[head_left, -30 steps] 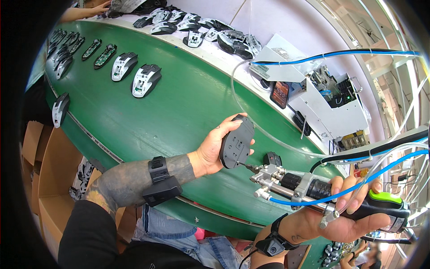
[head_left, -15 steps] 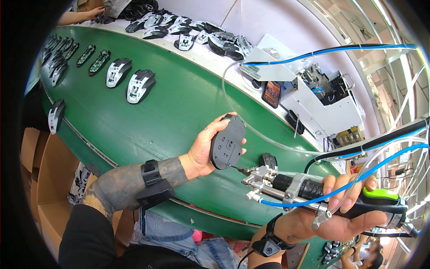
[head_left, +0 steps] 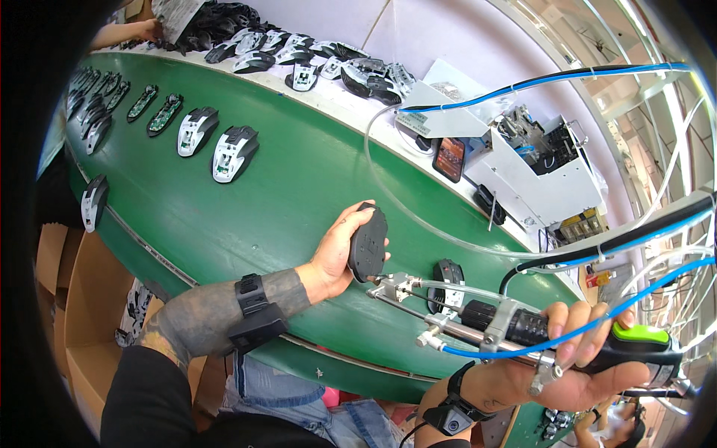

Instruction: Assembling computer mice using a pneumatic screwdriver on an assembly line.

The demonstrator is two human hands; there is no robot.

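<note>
The table [head_left: 246,216] is taken as the landmark. Above its near edge, a mouse shell [head_left: 367,244] is held in the left hand [head_left: 334,257], and a screwdriver [head_left: 515,328] in the right hand [head_left: 556,369] is positioned to its right. Two open mice [head_left: 216,142] are laid on the table, far left. A phone [head_left: 449,158] is placed behind the table.
</note>
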